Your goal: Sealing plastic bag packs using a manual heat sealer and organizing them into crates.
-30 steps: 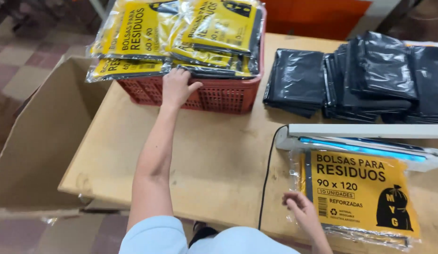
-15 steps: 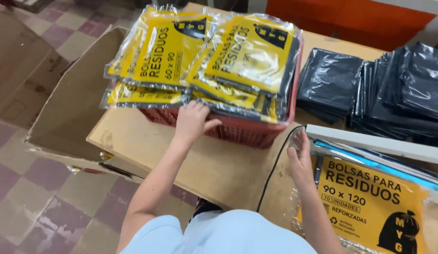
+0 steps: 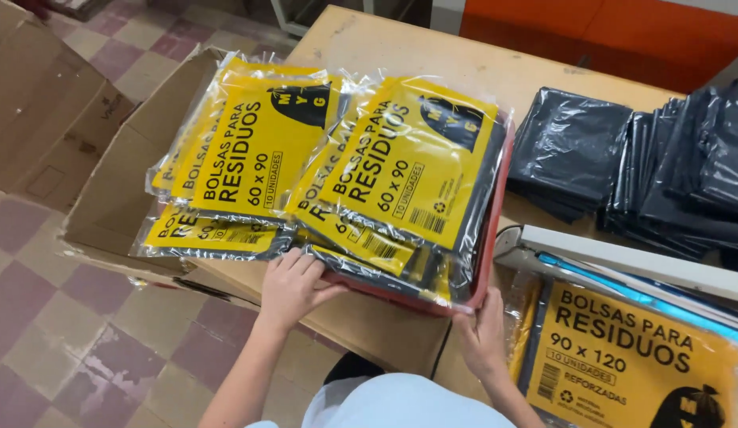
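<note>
- Red plastic crate (image 3: 486,261), frame centre, heaped with glossy yellow-and-black flat packets (image 3: 400,170).
- Left hand (image 3: 291,287) and right hand (image 3: 481,337) clasp its near edge, fingers curled.

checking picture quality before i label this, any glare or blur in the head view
Head view: sharp overall; white glare streaks on the clear wrap of the yellow packs, sheen on the black bags, a bright blue strip on the sealer; both hands crisp.
</note>
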